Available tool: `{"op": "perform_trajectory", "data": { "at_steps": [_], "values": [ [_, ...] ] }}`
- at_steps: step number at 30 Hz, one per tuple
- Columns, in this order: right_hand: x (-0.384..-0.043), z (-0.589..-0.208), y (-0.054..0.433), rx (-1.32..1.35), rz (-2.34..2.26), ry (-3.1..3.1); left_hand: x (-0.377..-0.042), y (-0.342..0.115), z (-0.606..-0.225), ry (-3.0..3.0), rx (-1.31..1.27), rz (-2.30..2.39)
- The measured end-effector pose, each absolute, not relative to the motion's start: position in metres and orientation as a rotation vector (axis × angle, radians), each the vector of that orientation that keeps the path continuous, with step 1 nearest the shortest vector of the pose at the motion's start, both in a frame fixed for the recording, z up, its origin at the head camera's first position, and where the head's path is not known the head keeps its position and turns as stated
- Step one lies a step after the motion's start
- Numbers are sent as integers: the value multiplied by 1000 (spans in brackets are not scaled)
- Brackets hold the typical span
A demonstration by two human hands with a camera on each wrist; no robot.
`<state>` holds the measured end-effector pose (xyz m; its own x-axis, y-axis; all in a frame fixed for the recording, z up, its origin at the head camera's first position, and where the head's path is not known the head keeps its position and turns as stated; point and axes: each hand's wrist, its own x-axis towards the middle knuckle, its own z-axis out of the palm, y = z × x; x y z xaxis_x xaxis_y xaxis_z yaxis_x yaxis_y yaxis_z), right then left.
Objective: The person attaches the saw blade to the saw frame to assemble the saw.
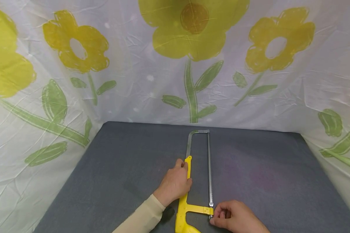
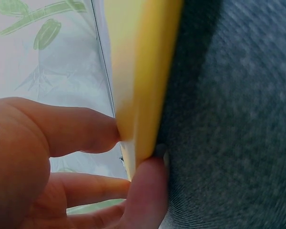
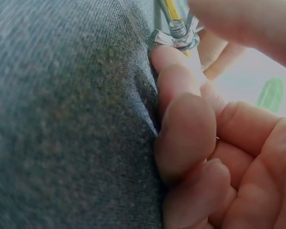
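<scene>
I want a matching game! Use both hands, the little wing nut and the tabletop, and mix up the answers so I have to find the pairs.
Things:
1. left hand
2. wing nut
3. tabletop
4. right hand

Matches:
A. dark grey
B. touching a small metal part
C. holding the saw's yellow frame
D. shiny silver

Right pairs: 1-C, 2-D, 3-A, 4-B
</scene>
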<state>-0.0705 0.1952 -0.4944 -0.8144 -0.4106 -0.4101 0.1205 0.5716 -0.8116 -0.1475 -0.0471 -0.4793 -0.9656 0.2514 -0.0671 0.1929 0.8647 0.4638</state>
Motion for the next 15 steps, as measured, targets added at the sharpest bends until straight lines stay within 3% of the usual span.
{"op": "perform_trajectory", "data": {
  "at_steps": [15],
  "values": [
    [-69, -493, 193, -225, -1162, 2319, -149, -48, -481, 2909, 358, 702]
  ]
}}
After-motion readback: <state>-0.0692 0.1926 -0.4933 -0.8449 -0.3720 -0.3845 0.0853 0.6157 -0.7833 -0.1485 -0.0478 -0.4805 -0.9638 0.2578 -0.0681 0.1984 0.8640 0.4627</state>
